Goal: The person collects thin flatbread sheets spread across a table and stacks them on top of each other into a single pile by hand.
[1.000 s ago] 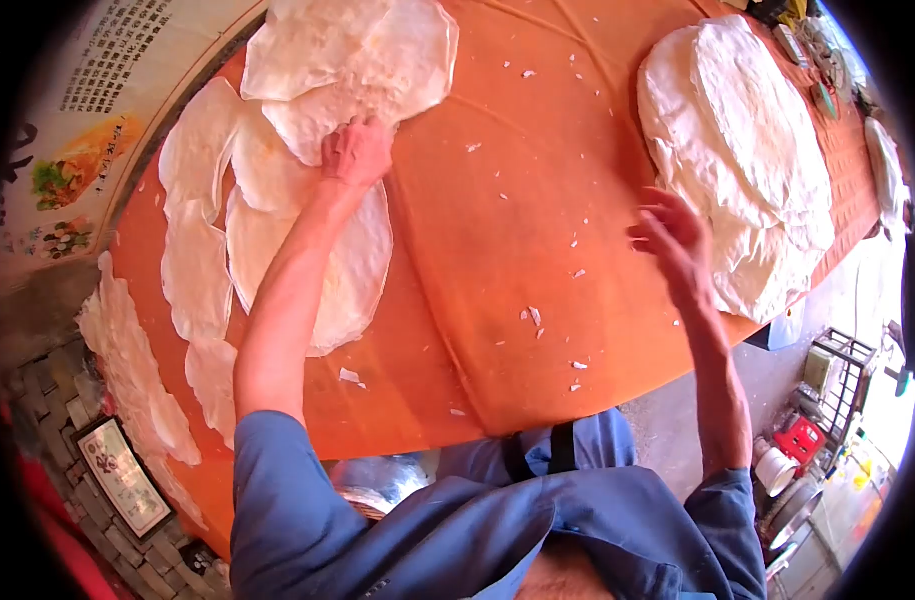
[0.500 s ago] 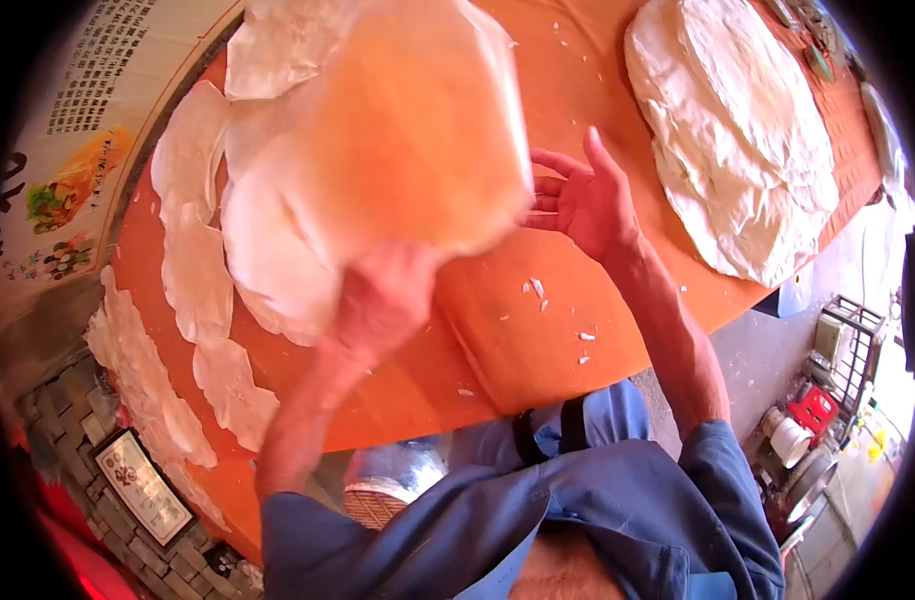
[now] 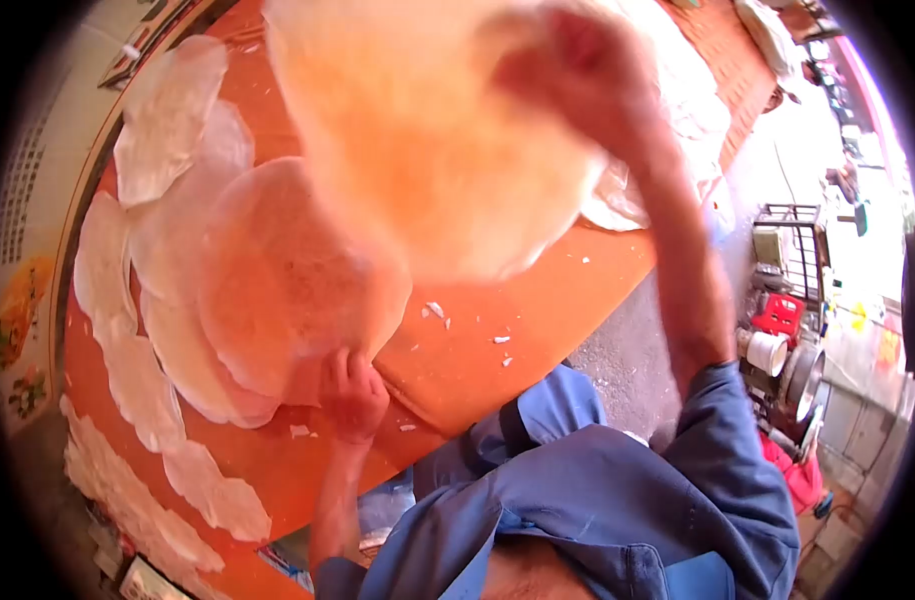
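Raised above the orange tablecloth (image 3: 547, 320), the thin dough sheet (image 3: 427, 160) looks light, limp and fragile, best held by its rim, though I cannot tell whether the blurred right hand (image 3: 587, 75) or curled left hand (image 3: 354, 398) grips anything.

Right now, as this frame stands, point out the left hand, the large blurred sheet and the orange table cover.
Left hand (image 3: 352, 395): head view, on the middle of the hand.
Large blurred sheet (image 3: 427, 150): head view, on its broad face.
Orange table cover (image 3: 542, 300): head view, on a bare part.
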Demonstrator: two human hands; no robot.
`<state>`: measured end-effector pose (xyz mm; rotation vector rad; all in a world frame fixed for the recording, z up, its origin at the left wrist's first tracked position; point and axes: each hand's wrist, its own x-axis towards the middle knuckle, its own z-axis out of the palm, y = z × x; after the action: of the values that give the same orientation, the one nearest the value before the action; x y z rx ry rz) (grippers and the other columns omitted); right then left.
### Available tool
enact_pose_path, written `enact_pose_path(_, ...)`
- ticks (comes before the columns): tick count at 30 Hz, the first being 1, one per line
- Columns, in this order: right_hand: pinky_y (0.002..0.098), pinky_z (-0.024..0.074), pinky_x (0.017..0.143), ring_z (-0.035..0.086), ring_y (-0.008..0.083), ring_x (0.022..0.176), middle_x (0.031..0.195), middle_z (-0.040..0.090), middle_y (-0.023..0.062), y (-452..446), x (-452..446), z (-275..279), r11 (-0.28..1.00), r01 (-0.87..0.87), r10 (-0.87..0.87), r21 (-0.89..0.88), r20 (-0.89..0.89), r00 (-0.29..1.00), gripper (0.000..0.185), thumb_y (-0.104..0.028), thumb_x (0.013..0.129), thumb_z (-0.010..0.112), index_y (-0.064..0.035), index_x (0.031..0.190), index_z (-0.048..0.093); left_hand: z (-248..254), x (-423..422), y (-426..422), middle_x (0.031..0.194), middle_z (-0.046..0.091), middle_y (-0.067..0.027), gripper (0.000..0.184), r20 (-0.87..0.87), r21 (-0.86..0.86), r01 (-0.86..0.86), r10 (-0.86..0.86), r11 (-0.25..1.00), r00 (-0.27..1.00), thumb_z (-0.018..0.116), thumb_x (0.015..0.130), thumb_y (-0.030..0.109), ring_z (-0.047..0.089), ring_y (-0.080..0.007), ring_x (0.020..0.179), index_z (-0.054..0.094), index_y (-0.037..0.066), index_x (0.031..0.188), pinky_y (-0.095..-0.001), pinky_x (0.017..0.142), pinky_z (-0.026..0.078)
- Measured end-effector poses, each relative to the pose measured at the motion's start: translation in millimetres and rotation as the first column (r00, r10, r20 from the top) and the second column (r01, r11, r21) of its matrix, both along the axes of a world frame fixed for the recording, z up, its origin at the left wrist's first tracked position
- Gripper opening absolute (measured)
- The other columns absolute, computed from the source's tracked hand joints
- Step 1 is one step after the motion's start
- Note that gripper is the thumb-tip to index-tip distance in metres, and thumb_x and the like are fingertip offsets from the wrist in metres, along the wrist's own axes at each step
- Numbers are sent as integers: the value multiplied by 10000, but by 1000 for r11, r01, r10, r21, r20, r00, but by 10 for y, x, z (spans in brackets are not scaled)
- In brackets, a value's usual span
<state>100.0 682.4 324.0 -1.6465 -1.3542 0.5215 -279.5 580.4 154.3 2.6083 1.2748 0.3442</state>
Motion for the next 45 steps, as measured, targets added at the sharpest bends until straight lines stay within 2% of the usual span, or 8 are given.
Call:
enact_pose_path(9,368,464,548,601,274,588,699,656,96,-247,928,585,993,38,-120,114,944,306,127,-133,823,722,-38,896,682,628,602,-29,827,613,-201,80,384,-206,119,-32,971,923,576,855,28,606,-406,741,613,-27,899,-456,627,500)
enact_pose_path(14,404,522,745,650,277,843,1005,682,163,-751,231,-530,736,-145,275,-662,97,957,677,-583,825,707,-46,1228,611,729,1137,-199,809,634,-196,163,483,-255,277,-126,926,866,582,827,23,633,-379,721,650,-46,958,-442,631,528)
enact_pose_path(17,263,485,579,572,100,671,836,642,43,-1015,-445,-686,671,-379,-129,-637,-604,786,498,-462,827,724,-42,1089,673,736,1377,-264,832,641,-187,205,448,-195,326,-212,925,868,591,822,42,649,-362,744,654,-48,995,-433,648,543)
enact_pose_path(23,274,538,626,643,100,657,801,727,80,-473,157,-228,828,-377,38,-416,-628,777,224,-63,805,634,-8,995,739,1063,1495,-126,1012,637,-245,417,676,-146,391,-197,908,710,627,874,236,640,-393,841,622,-70,1156,-434,720,549)
enact_pose_path(24,285,565,684,686,119,723,816,734,86,-276,451,-62,946,-239,253,-220,36,967,238,-57,854,632,-4,1069,721,1018,1403,-99,1085,626,-231,524,660,-145,359,-180,922,729,624,880,332,635,-376,911,593,-75,1209,-417,764,543)
enact_pose_path(32,324,562,668,681,191,748,925,716,119,45,601,1438,966,48,-248,255,856,453,255,-17,885,554,-47,1107,677,426,395,788,1157,614,-203,393,272,-28,-168,170,985,947,691,848,131,587,-386,1069,603,-30,1195,-436,894,502)
enact_pose_path(37,413,529,850,651,311,983,997,667,159,216,1531,-326,979,81,159,-187,951,266,416,-165,839,674,-62,1235,598,-90,-373,1111,1251,549,-208,530,8,67,-375,376,924,927,754,797,222,509,-393,1175,580,-32,1227,-472,989,435)
enact_pose_path(45,423,523,843,640,387,988,1079,672,205,-184,-155,-1202,958,-182,267,-221,465,844,455,-208,758,788,-26,1153,654,-117,-486,1270,1179,541,-222,458,-87,22,-336,337,942,938,689,802,158,515,-397,1143,572,-29,1204,-482,931,470)
